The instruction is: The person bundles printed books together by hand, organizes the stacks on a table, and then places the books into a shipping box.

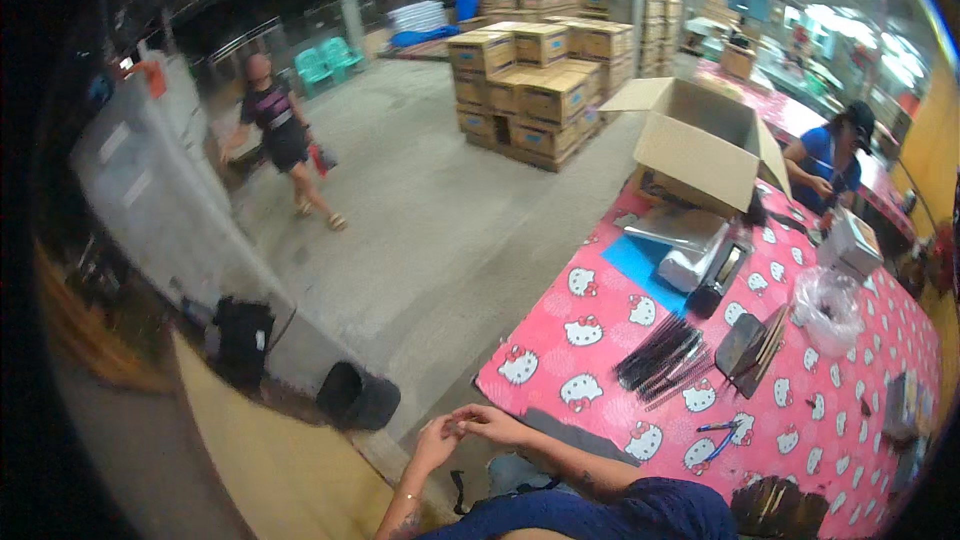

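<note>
My left hand (pixel 436 442) and my right hand (pixel 494 425) meet in front of my body, just off the near left corner of the pink table (pixel 540 395). The fingertips of both are pinched together and touch. Anything between them is too small to make out. Nearest on the table lie blue-handled pliers (pixel 715 445). Beyond them is a bundle of thin black rods (pixel 660 358), with a dark tray holding thin sticks (pixel 750 350) to its right.
A tape dispenser (pixel 720 280), a clear plastic bag (pixel 828 308) and an open carton (pixel 700 145) are farther along the table. A black bin (pixel 357 396) stands on the floor at left. One person (pixel 275 125) walks there; another (pixel 832 160) works at right. Stacked cartons (pixel 530 90) stand behind.
</note>
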Demonstrator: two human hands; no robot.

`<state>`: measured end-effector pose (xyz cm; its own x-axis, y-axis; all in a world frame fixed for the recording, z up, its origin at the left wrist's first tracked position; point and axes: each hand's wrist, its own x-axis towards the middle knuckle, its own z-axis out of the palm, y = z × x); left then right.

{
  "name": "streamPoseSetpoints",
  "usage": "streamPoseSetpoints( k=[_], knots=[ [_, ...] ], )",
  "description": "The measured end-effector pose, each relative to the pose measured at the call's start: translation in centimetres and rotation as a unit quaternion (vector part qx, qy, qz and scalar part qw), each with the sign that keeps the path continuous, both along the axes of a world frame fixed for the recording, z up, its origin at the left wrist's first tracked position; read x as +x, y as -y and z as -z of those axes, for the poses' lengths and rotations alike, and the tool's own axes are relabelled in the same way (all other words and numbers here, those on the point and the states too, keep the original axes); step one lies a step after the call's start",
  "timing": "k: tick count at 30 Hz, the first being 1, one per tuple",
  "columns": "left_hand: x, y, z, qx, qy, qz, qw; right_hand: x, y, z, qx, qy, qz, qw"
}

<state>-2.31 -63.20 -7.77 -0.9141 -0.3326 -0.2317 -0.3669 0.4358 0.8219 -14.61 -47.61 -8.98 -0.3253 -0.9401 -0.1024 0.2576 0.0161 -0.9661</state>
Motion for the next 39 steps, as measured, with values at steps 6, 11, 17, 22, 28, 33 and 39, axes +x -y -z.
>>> streamPoseSetpoints(
  k=[6, 11, 17, 22, 28, 33, 39],
  knots=[
    [-2.2, 13.2, 9.3, -0.095, 0.166, 0.014, 0.981, -7.5, 5.6, -0.7, 0.045, -0.106, 0.130, 0.985],
    [0.3, 24.2, 15.1, -0.126, 0.386, -0.014, 0.914, -14.5, 7.2, -2.4, 0.160, -0.450, 0.314, 0.820],
    [-13.4, 31.0, 15.4, -0.125, 0.417, -0.026, 0.900, -18.5, 4.8, 0.4, 0.344, -0.527, 0.375, 0.680],
    [-31.9, 34.6, 18.1, -0.167, 0.353, 0.059, 0.919, -18.9, 6.8, -5.5, 0.355, -0.489, 0.454, 0.654],
    [-55.4, 36.9, 21.0, -0.196, 0.181, 0.209, 0.941, -22.1, 7.6, -15.9, 0.422, -0.283, 0.386, 0.770],
    [-65.3, 25.2, 14.5, 0.014, 0.169, 0.304, 0.937, -19.0, 7.7, -3.0, 0.439, -0.445, 0.444, 0.642],
    [-69.4, 14.6, 2.0, 0.017, 0.034, 0.515, 0.856, -25.5, 7.0, -10.0, 0.443, -0.165, 0.567, 0.674]
  ],
)
